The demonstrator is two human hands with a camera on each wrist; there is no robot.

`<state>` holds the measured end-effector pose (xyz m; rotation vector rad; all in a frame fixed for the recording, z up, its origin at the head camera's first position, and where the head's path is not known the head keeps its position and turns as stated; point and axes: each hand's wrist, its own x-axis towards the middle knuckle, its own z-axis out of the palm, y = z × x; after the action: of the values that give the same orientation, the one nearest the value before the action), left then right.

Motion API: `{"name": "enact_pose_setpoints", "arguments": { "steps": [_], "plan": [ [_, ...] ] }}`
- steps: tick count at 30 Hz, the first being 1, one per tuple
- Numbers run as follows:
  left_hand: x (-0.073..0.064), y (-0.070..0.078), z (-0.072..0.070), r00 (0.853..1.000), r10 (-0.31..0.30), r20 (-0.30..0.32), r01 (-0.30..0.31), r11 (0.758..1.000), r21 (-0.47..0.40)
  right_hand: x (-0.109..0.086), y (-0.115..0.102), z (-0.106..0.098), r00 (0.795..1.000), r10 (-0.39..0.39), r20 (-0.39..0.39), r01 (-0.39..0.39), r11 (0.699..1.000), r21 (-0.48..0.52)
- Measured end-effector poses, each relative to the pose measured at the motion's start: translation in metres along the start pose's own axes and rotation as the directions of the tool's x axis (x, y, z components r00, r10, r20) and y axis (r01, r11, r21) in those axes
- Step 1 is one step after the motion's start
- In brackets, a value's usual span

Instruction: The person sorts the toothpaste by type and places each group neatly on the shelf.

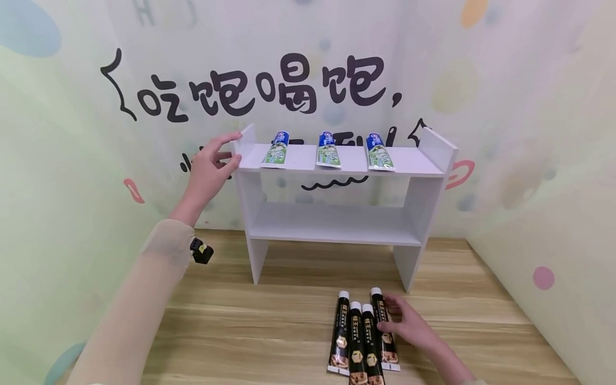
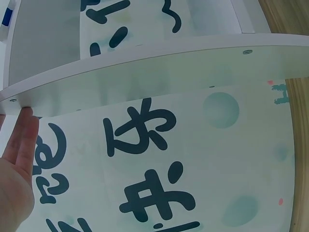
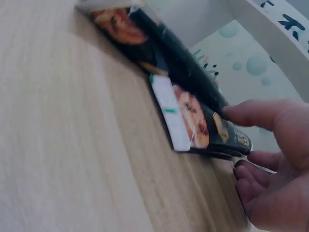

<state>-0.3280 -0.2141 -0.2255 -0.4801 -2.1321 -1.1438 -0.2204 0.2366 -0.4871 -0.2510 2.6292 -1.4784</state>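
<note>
My left hand point(image 1: 209, 166) touches the upper left side panel of a white two-tier shelf point(image 1: 332, 224). Seen from the left wrist, straight fingers point(image 2: 25, 140) rest against the panel's outer face. Down on the table, my right hand point(image 1: 409, 323) pinches the rightmost black toothpaste tube point(image 1: 385, 334), thumb on top and fingers at its right side. In the right wrist view this tube point(image 3: 198, 118) lies between thumb and fingers, its white crimped end toward the camera. Several black tubes point(image 1: 356, 342) lie side by side, white caps toward the shelf.
Three blue-and-green toothpaste tubes point(image 1: 328, 149) lie spaced along the shelf's top board. Below it is a middle board point(image 1: 337, 222). The shelf stands on a wood-grain table point(image 1: 226, 315), near a back wall point(image 1: 308, 32) with large black characters. Side walls flank the table.
</note>
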Motion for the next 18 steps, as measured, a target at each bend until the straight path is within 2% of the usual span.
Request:
{"name": "enact_pose_setpoints", "arguments": {
  "steps": [3, 11, 14, 18],
  "plan": [
    [0.001, -0.001, 0.0, 1.0, 0.005, 0.003, -0.005, 1.0, -0.002, 0.001, 0.001, 0.0, 1.0, -0.002, 0.007, 0.002, 1.0, 0.013],
    [0.001, -0.002, 0.001, 1.0, 0.009, -0.002, -0.009, 1.0, -0.006, 0.004, -0.003, 0.002, 0.995, -0.092, 0.025, 0.092, 0.996, -0.02],
    [0.001, -0.001, 0.001, 1.0, 0.009, -0.003, -0.009, 1.0, -0.005, 0.002, -0.008, 0.003, 0.993, -0.114, 0.023, 0.115, 0.992, -0.055],
    [0.001, -0.003, 0.001, 1.0, 0.008, -0.003, -0.008, 1.0, -0.002, 0.001, -0.016, 0.007, 0.994, -0.106, 0.011, 0.107, 0.985, -0.136]
  ]
}}
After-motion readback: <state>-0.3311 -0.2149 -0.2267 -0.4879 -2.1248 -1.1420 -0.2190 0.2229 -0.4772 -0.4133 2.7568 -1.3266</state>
